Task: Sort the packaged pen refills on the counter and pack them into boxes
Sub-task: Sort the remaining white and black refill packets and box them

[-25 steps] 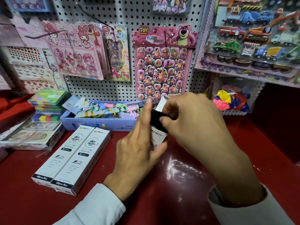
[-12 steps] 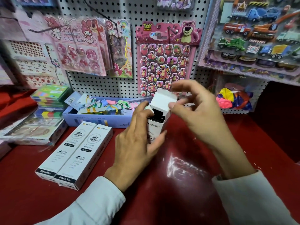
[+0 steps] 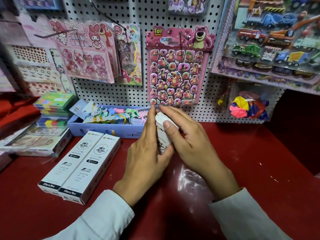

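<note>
White card, the refill box [image 3: 162, 141] stood on end on the red counter [image 3: 242, 170], right of the two flat-lying boxes [image 3: 81, 163], its long axis near upright, top tipped away. The left hand [image 3: 147, 153] clasped its side; the right hand [image 3: 187, 141] wrapped it, thumb on the top flap. Uneven pressing could crease the flap or topple the box.

Bright, even light falls from above. The glossy red tabletop [image 3: 259, 170] shows white glare just below the hands [image 3: 166, 144], with soft shadows under them. Far left of the hands the edges blur; lines bow toward the corners. The centre is sharp.
</note>
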The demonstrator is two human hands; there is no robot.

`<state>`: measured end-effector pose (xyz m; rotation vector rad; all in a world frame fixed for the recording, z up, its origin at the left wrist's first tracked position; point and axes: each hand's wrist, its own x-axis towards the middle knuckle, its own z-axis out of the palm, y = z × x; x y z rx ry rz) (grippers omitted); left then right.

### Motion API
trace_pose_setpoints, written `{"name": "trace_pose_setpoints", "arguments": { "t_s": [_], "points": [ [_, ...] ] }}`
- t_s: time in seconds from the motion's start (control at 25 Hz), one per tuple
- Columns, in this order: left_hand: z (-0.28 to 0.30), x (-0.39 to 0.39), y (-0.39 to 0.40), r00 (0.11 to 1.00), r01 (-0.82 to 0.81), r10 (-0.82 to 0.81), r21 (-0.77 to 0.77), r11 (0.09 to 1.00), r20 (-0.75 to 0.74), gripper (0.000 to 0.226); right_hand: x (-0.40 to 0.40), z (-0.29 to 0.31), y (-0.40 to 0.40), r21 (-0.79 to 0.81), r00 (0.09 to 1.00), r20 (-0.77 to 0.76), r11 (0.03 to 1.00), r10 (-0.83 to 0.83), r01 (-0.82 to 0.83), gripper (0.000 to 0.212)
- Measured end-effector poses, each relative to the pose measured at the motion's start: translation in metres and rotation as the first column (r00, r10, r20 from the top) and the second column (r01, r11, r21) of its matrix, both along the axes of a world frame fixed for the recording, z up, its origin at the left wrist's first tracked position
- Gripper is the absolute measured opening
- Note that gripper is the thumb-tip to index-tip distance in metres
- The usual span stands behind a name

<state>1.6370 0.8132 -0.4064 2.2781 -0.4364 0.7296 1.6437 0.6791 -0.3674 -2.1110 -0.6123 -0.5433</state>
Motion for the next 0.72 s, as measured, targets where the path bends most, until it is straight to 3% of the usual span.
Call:
{"name": "trace_pose_setpoints", "arguments": {
  "t_s": [0.12,0.28,0.44,0.52,0.6,0.68,0.72],
  "points": [
    [-0.003,0.002,0.0,1.0,0.006,-0.006,0.016,1.0,0.012,0.092,0.0,0.004,0.0,-0.001,0.997,0.068,0.999,-0.039,0.039,0.036],
    [-0.005,0.003,0.0,0.999,-0.033,0.033,0.003,0.999,0.005,0.091,-0.003,-0.001,-0.001,-0.115,1.0,-0.005,0.993,-0.01,0.009,0.04],
    [-0.007,0.004,0.002,0.993,-0.048,0.049,0.015,0.999,-0.112,0.094,-0.001,-0.012,0.002,-0.268,0.976,0.147,0.944,-0.158,0.194,0.048],
    [-0.01,0.003,0.005,0.978,-0.072,0.089,0.097,0.993,-0.19,0.097,0.002,-0.024,0.003,-0.12,0.993,0.026,0.986,-0.111,0.114,0.062],
    [-0.006,0.002,0.011,0.96,-0.012,0.061,0.174,0.985,-0.274,0.088,0.003,-0.04,0.007,0.208,0.973,-0.227,0.975,-0.03,0.079,0.081],
    [0.004,0.004,0.03,0.919,0.147,-0.092,0.117,0.982,-0.383,0.056,0.007,-0.052,0.002,0.431,0.922,-0.387,0.884,0.0,0.181,0.074],
    [0.009,0.007,0.048,0.903,0.149,-0.11,0.064,0.987,-0.414,0.039,0.01,-0.055,-0.005,0.466,0.893,-0.451,0.853,0.001,0.235,0.064]
  ]
}}
